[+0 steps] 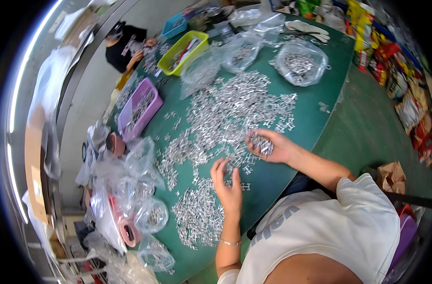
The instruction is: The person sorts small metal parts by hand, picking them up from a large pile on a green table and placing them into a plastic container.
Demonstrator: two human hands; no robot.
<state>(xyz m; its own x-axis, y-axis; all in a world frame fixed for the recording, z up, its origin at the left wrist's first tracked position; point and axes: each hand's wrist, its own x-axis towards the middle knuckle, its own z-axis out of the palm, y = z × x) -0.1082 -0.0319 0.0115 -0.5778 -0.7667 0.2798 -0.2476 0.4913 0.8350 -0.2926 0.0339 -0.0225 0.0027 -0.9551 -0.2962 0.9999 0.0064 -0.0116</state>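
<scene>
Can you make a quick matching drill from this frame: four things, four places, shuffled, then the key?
Things:
1. right hand
2. left hand
3. purple bin
4. yellow-green bin

Places or states:
A. far end of the green table, near a seated person
B. cupped, holding a cluster of small silver parts
C. left side of the table, beside clear plastic bags
D. fingers spread over the loose silver parts, holding nothing visible

Pairs: 1-B, 2-D, 3-C, 4-A
</scene>
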